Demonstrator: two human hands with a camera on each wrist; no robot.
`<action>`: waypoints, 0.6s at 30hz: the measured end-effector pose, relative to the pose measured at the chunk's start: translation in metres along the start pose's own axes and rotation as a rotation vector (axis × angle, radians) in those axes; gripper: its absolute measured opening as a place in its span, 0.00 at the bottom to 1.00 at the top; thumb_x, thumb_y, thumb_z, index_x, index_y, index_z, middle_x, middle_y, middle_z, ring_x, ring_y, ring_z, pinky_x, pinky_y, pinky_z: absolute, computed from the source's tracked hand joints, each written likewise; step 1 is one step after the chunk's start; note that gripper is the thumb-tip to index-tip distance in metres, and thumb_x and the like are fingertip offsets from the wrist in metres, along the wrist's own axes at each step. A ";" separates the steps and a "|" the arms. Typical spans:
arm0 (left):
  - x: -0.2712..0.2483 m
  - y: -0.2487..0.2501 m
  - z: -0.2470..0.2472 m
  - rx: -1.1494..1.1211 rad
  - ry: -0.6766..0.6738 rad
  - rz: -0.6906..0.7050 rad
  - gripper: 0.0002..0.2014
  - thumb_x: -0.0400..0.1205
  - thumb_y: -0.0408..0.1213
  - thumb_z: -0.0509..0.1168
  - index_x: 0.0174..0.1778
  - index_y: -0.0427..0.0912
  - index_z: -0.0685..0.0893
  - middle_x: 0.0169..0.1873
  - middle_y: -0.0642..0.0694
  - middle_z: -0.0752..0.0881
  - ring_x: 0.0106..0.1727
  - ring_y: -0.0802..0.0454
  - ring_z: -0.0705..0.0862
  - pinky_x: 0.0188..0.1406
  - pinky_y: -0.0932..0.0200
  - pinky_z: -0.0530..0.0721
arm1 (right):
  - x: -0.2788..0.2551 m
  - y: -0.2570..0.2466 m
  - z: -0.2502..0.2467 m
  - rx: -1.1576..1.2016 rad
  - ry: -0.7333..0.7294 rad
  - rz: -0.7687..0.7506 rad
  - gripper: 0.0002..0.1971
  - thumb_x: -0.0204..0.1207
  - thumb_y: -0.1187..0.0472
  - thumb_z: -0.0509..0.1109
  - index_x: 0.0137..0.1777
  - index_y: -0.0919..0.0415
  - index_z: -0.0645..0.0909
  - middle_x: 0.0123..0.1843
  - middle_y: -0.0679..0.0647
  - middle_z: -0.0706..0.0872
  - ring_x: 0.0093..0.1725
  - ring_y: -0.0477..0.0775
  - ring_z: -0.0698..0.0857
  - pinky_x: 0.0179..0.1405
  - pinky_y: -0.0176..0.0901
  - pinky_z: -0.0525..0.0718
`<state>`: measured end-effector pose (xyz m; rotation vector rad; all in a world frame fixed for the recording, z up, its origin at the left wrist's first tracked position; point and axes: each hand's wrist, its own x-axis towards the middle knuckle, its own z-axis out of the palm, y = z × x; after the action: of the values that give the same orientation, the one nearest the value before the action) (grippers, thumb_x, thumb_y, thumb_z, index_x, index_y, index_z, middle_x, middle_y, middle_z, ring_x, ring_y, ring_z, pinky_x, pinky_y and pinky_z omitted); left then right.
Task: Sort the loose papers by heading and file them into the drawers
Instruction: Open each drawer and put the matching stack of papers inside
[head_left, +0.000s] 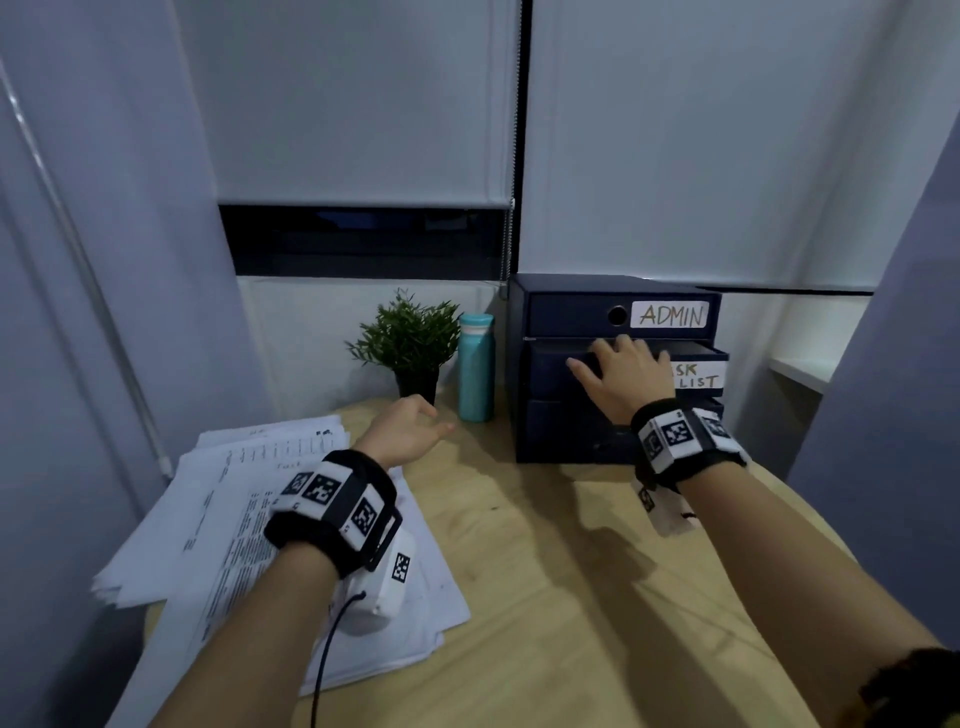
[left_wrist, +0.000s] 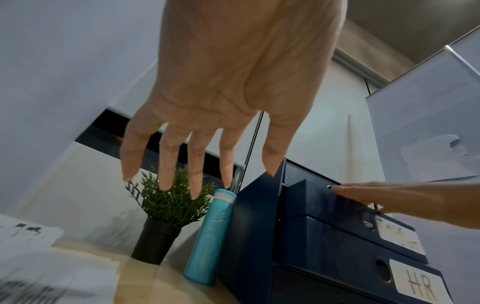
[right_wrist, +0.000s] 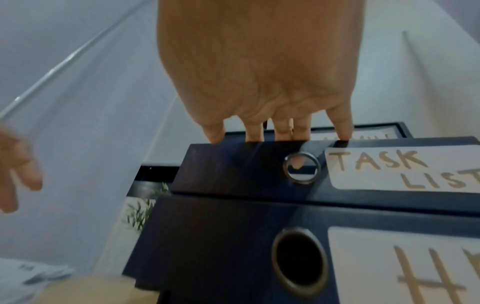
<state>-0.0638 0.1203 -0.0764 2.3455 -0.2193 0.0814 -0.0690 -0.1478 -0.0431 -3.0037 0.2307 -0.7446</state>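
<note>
A dark blue drawer unit (head_left: 550, 431) stands at the back right of the wooden table, labelled ADMIN (head_left: 670, 315), TASK LIST and HR (left_wrist: 420, 286) from top to bottom. The TASK LIST drawer (right_wrist: 246, 170) is pulled out a little. My right hand (head_left: 621, 371) lies over its front edge, fingers reaching inside; one fingertip shows through the drawer's ring hole (right_wrist: 301, 169). A fanned pile of loose printed papers (head_left: 228, 519) lies at the table's left. My left hand (head_left: 410, 426) hovers beyond the pile with relaxed, spread fingers (left_wrist: 194, 164) and holds nothing.
A small potted plant (head_left: 410, 348) and a teal bottle (head_left: 475, 374) stand just left of the drawer unit. Grey partitions close in on both sides. A bead chain (head_left: 511, 234) hangs from the blind behind. Bare wooden table (head_left: 545, 571) lies between pile and drawers.
</note>
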 end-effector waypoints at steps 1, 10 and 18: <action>-0.003 -0.002 -0.002 -0.010 0.006 -0.028 0.19 0.80 0.49 0.68 0.61 0.41 0.80 0.59 0.41 0.83 0.63 0.45 0.80 0.65 0.52 0.77 | -0.003 0.001 -0.006 0.006 -0.006 0.015 0.28 0.82 0.35 0.47 0.68 0.52 0.77 0.67 0.60 0.79 0.70 0.63 0.74 0.72 0.68 0.66; -0.033 -0.063 -0.056 -0.164 0.154 -0.388 0.29 0.84 0.39 0.64 0.77 0.28 0.65 0.76 0.34 0.70 0.75 0.38 0.71 0.69 0.51 0.71 | -0.034 -0.018 -0.061 -0.076 -0.044 0.303 0.20 0.82 0.53 0.56 0.65 0.65 0.79 0.64 0.65 0.82 0.63 0.67 0.80 0.61 0.55 0.74; -0.060 -0.125 -0.107 -0.149 0.272 -0.638 0.23 0.86 0.33 0.58 0.76 0.27 0.68 0.73 0.34 0.73 0.72 0.37 0.73 0.68 0.50 0.73 | -0.064 -0.079 -0.087 0.025 0.299 0.107 0.19 0.80 0.56 0.58 0.56 0.71 0.83 0.59 0.69 0.82 0.64 0.70 0.76 0.59 0.60 0.75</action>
<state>-0.0990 0.2911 -0.0953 2.1218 0.6321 0.0659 -0.1553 -0.0599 0.0096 -2.8183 0.3848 -1.1723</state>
